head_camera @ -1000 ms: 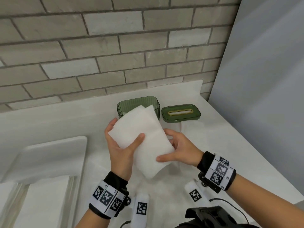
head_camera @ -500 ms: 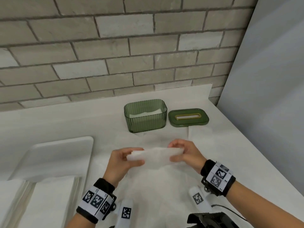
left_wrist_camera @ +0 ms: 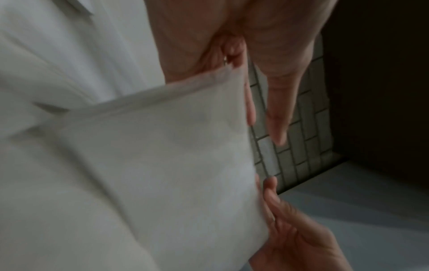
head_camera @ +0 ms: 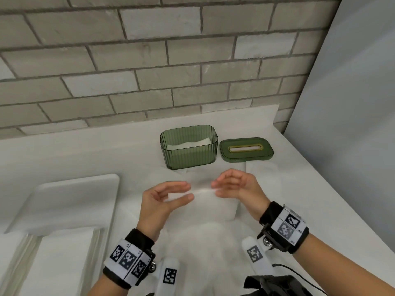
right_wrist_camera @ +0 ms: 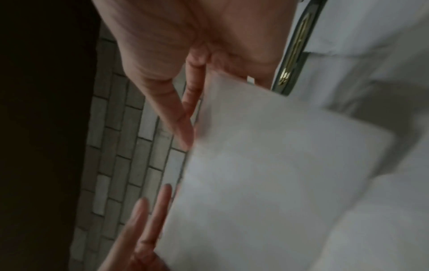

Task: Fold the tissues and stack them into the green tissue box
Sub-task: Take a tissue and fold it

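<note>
1. The fingers [head_camera: 179, 185] of the left hand [head_camera: 159, 201] are held nearly straight, with the thumb set apart below them; one end of a folded white tissue [head_camera: 205, 197] lies between them, though whether it is pinched or only touched cannot be told.
2. The right hand [head_camera: 239, 186] is seen at the other end of the tissue, its fingers loosely bent and its thumb beneath; the grip is equally unclear.
3. In the wrist views, the tissue [left_wrist_camera: 167, 165] is shown flat and blurred, edged by fingertips on both sides.
4. The tissue is held just above the white worktop [head_camera: 85, 154], in front of the green tissue box [head_camera: 189, 151].
5. The box is open, with white tissues seen inside; its lid [head_camera: 245, 149] lies just beside it to the right.
6. A white tray [head_camera: 74, 195] is placed at the left.
</note>
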Demonstrator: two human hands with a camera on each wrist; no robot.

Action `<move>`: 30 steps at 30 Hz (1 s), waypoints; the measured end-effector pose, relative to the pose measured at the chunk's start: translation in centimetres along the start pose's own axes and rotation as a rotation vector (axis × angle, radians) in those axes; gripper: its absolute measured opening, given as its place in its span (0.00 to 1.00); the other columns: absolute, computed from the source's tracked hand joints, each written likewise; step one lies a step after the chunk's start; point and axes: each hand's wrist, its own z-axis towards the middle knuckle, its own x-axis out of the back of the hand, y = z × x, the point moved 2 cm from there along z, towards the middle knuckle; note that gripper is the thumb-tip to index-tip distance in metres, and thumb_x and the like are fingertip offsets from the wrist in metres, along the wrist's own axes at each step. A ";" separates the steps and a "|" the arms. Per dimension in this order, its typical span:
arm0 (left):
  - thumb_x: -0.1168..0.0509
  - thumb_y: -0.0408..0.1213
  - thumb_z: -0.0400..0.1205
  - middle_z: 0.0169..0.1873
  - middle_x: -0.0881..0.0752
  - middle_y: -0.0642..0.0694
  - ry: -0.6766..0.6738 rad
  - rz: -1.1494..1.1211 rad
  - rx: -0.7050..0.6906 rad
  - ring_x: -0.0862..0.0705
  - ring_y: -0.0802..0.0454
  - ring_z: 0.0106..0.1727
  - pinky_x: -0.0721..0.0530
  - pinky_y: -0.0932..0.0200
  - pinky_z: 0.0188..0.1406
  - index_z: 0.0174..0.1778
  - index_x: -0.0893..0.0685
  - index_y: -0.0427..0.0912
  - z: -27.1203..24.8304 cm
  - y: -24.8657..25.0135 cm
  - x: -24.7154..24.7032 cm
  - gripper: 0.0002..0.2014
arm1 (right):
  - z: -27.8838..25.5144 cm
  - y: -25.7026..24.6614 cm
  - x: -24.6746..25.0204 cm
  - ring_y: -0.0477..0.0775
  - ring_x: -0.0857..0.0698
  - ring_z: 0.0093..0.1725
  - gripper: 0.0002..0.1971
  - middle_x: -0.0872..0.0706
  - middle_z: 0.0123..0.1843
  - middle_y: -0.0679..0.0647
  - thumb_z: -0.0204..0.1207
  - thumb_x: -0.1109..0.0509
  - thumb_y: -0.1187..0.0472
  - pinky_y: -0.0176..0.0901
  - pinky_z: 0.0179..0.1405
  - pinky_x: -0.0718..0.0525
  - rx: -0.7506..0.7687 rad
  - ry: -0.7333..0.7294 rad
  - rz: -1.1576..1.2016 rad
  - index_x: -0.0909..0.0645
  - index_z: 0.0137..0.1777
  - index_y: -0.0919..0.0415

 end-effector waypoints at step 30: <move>0.24 0.23 0.70 0.42 0.07 0.39 0.036 -0.080 0.078 0.08 0.46 0.43 0.10 0.54 0.46 0.45 0.09 0.29 0.3 -0.9 0.0 0.08 | 1.3 0.1 0.8 0.50 0.19 0.37 0.22 0.16 0.39 0.53 0.53 0.26 0.81 0.37 0.35 0.20 -0.029 0.005 -0.036 0.16 0.42 0.56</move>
